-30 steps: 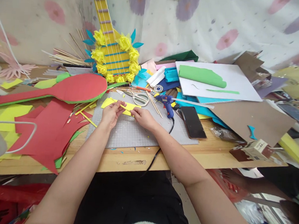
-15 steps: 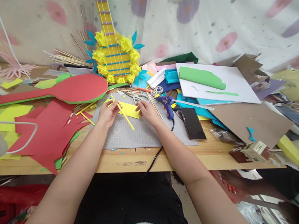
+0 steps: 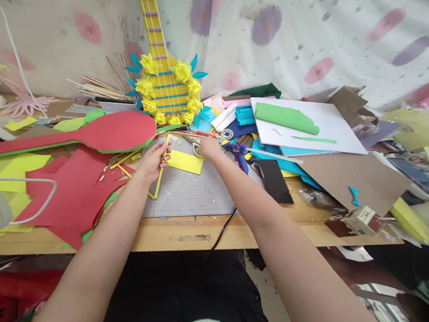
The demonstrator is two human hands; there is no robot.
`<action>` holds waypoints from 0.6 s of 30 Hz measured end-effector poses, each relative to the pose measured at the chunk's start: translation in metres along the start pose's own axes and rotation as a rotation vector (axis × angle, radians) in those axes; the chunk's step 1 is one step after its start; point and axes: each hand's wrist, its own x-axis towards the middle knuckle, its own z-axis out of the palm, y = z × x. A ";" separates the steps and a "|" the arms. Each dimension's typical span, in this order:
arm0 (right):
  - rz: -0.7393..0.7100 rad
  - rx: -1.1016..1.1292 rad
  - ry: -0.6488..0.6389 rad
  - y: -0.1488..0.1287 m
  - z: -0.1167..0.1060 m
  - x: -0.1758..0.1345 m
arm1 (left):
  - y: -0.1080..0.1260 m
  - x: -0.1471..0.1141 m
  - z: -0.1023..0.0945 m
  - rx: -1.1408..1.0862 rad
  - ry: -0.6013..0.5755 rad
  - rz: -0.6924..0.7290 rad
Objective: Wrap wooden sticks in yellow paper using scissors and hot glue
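Note:
In my left hand (image 3: 154, 163) a thin yellow strip (image 3: 158, 180) is pinched between thumb and fingers. It sticks up past the fingertips, hangs down toward me and bends sharply near its lower end. My right hand (image 3: 209, 147) is curled at the handles of a pair of scissors (image 3: 196, 149); the hand covers most of them, and its fingertips are hidden. Between the hands, a yellow rectangular piece (image 3: 185, 162) lies on the grey cutting mat (image 3: 192, 194). A blue glue gun (image 3: 239, 153) rests just right of my right hand.
A black phone (image 3: 275, 181) lies right of the mat. On the left, a red guitar-shaped cutout (image 3: 119, 131) lies over red sheets (image 3: 73, 188). A yellow flowered guitar model (image 3: 169, 94) stands at the back. Green material (image 3: 286, 118) lies on a white board (image 3: 337, 126).
My right hand has moved away from the yellow piece to the scissors and closed there. The strip in my left hand has turned from slanting rightward to hanging nearly upright. The view has shifted slightly.

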 end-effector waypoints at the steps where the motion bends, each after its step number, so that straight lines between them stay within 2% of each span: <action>1: 0.046 0.075 -0.018 0.001 -0.003 -0.003 | 0.003 0.002 0.000 0.060 0.014 0.018; 4: 0.108 0.419 -0.043 0.006 -0.010 -0.017 | 0.015 0.006 0.001 0.255 0.051 0.031; 7: 0.088 0.701 0.080 0.009 -0.009 -0.039 | 0.027 0.008 0.005 0.386 0.056 0.030; 9: 0.030 0.787 0.123 0.009 -0.008 -0.054 | 0.032 0.008 0.009 0.477 0.035 0.067; 13: -0.084 0.779 0.035 0.009 -0.007 -0.077 | 0.031 0.003 0.020 0.710 0.025 0.176; 18: -0.114 0.501 0.023 0.017 -0.008 -0.086 | 0.020 -0.002 0.028 0.787 0.042 0.267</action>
